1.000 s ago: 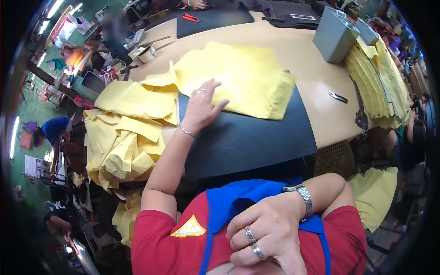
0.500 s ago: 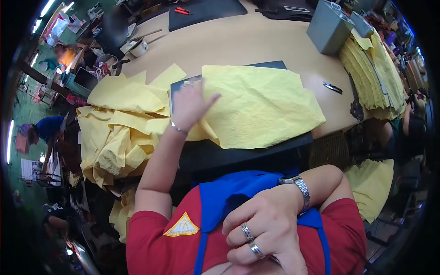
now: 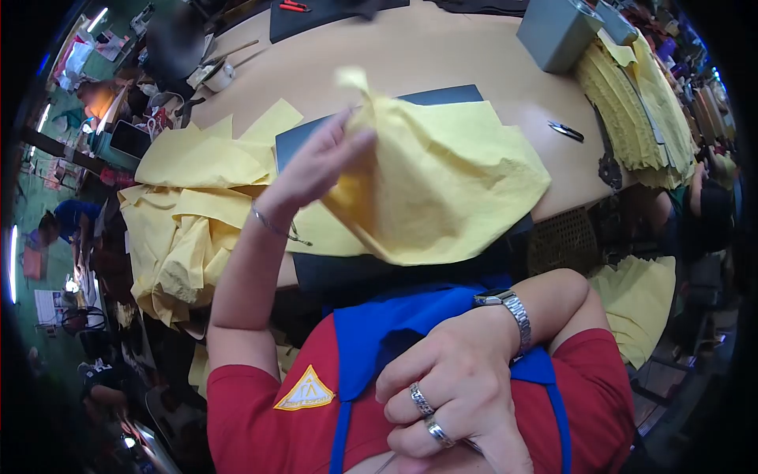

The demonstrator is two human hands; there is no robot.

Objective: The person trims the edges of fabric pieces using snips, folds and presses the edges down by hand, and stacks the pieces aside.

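Observation:
My left hand [image 3: 320, 158], with a bracelet on its wrist, grips a yellow fabric piece [image 3: 450, 182] near its upper left corner. That side of the piece is raised and folding over, blurred by motion; the rest lies over a dark board [image 3: 450, 95] on the table. My right hand [image 3: 458, 387], wearing rings and a watch, is held close to my chest with its fingers curled. A thin sliver shows under its fingers, but I cannot make out what it is. A heap of yellow fabric pieces [image 3: 197, 229] lies left of the board.
Black thread snips [image 3: 566, 131] lie right of the board. A grey metal box [image 3: 559, 35] stands beside stacked yellow pieces [image 3: 624, 110] at the right. A white cup [image 3: 219, 77] and a red-handled tool [image 3: 294, 6] are farther back. People work at the far left.
My left hand has taken hold of the fabric piece and lifted its left side, which was lying flat. My right hand stays curled at my chest. The view has shifted slightly.

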